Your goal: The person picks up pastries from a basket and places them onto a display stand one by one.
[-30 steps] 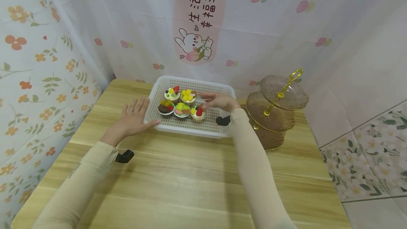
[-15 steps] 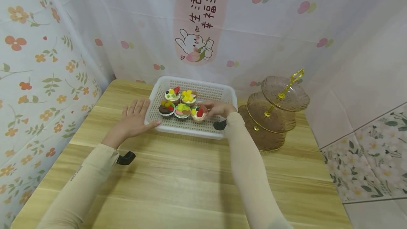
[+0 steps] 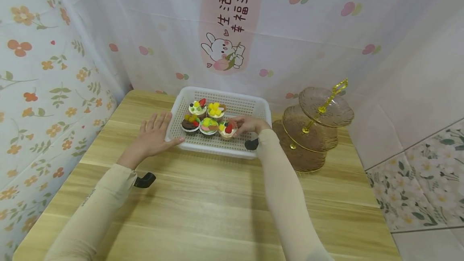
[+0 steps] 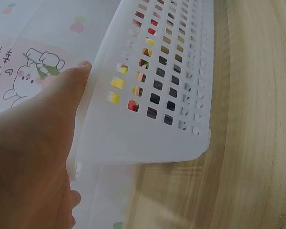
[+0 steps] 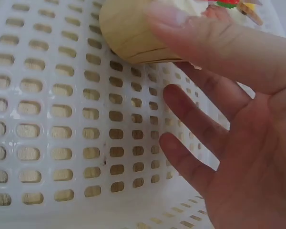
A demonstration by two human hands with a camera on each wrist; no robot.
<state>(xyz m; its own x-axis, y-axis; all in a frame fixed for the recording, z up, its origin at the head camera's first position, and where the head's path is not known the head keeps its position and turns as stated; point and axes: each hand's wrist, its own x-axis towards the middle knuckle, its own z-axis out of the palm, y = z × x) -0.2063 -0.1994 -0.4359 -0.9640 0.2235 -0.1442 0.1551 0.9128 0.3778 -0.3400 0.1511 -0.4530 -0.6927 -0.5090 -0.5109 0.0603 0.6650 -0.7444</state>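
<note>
In the head view, a white perforated basket holds several toy cupcakes topped with fruit. My right hand reaches in and pinches the front-right cupcake, which has a strawberry and cream on top. The right wrist view shows its pale, wood-patterned cup under the thumb; part of the other fingers' contact is hidden behind it. At the basket's left end my left hand rests against the rim, fingers straight and spread. The left wrist view shows its thumb touching the rim.
A three-tier, tinted clear cake stand with a gold handle stands right of the basket, close to my right forearm. Behind the wooden table hangs a printed curtain. A floral cloth hangs along the left side.
My right hand has moved left and down to the front-right cupcake and now pinches it. The left hand stays at the basket's left end.
</note>
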